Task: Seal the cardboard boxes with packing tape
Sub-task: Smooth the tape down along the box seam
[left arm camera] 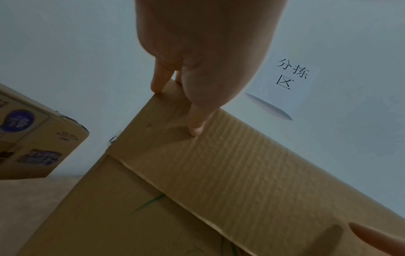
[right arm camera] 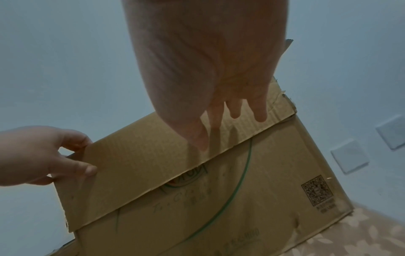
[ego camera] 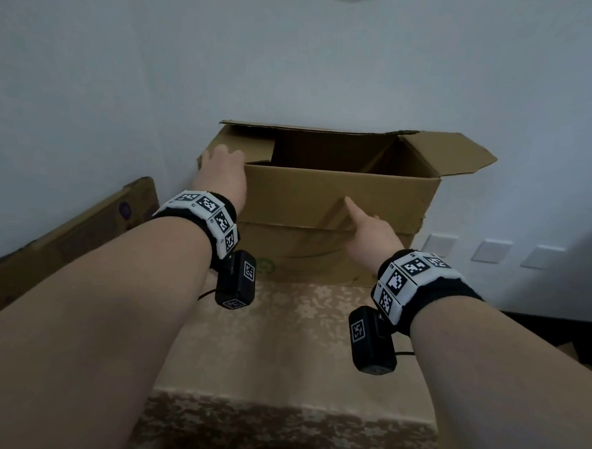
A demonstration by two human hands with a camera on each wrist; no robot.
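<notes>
A brown cardboard box (ego camera: pixel 320 260) stands open on the table against the wall. Its near flap (ego camera: pixel 323 191) hangs down over the front face. My left hand (ego camera: pixel 222 167) pinches that flap's left end, with the thumb (left arm camera: pixel 195 124) on the outer face and the fingers (left arm camera: pixel 157 83) curled behind the edge. My right hand (ego camera: pixel 373 231) is at the flap's right half. Its fingers (right arm camera: pixel 259 114) are straight and lie close against the flap (right arm camera: pixel 153 164), holding nothing. The box's right flap (ego camera: pixel 456 153) sticks out sideways, and the far flap stands up.
A second, printed cardboard box (ego camera: pixel 64 239) leans at the left by the wall. White wall plates (ego camera: pixel 492 251) sit to the right of the box. A paper sign (left arm camera: pixel 291 78) hangs on the wall. A floral cloth (ego camera: pixel 298 344) covers the table.
</notes>
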